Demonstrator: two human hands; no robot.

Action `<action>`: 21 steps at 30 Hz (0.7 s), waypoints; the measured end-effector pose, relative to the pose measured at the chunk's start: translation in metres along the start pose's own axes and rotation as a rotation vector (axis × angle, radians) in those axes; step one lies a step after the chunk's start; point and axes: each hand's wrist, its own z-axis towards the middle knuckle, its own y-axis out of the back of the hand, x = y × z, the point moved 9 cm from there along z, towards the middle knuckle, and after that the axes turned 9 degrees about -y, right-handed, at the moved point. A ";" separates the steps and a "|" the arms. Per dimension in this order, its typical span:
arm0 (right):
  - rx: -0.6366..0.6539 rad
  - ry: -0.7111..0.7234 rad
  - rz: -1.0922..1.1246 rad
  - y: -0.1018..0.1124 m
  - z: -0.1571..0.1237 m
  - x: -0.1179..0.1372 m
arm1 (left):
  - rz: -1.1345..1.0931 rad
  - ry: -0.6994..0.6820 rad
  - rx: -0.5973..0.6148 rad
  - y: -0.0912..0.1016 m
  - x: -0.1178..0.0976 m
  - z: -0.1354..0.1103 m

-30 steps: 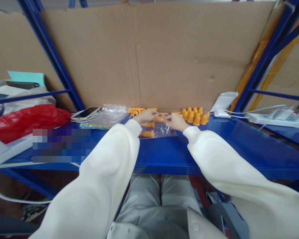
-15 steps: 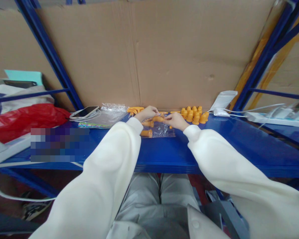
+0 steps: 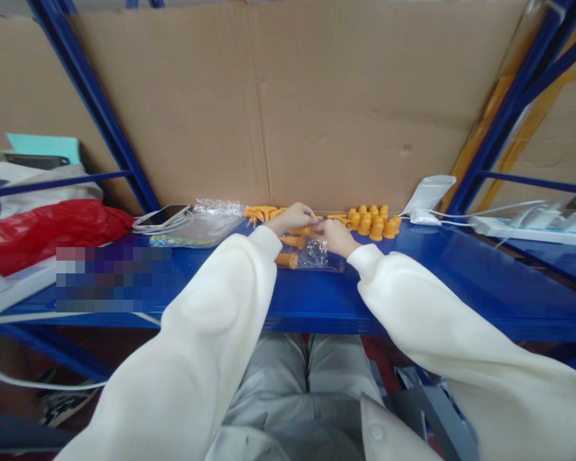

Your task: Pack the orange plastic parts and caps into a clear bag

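My left hand (image 3: 292,219) and my right hand (image 3: 335,235) meet at the back of the blue shelf, fingertips almost touching. Both are closed in a pinch; whatever lies between the fingers is too small to name. Beneath them is a crinkled clear plastic bag (image 3: 317,255), its upper part covered by my right hand. Close to my left wrist lie orange flared plastic pieces (image 3: 287,260), one below the other. Orange branching parts (image 3: 259,212) are heaped behind my left hand. Several orange bell-shaped pieces (image 3: 377,227) stand grouped to the right of my right hand.
A phone (image 3: 170,215) with a white cable and a flat clear packet (image 3: 201,227) lie left of the work. Farther left is a red plastic bag (image 3: 62,224). A white power strip (image 3: 532,229) sits at the right. Cardboard (image 3: 317,109) walls the back; blue posts (image 3: 100,115) flank it.
My hands have come closer together. The orange piece that showed between them is now partly covered by my left hand. The clear bag's near edge has shifted slightly right and toward me.
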 end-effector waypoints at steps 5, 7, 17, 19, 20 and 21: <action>0.024 -0.035 0.154 -0.001 0.006 -0.002 | 0.022 0.005 -0.014 -0.002 0.003 0.002; 0.041 -0.018 0.265 -0.006 0.010 -0.003 | 0.028 0.016 -0.018 -0.002 0.005 0.003; -0.009 0.245 0.045 -0.017 0.001 0.001 | 0.098 0.008 -0.080 0.005 0.009 0.001; -0.020 0.177 -0.060 -0.014 -0.003 0.000 | 0.102 0.004 -0.096 0.006 0.012 0.001; -0.023 0.141 -0.084 -0.011 -0.004 -0.001 | 0.102 0.003 -0.101 0.006 0.013 0.001; -0.021 0.110 -0.085 -0.009 -0.005 -0.001 | 0.100 0.002 -0.103 0.006 0.015 0.002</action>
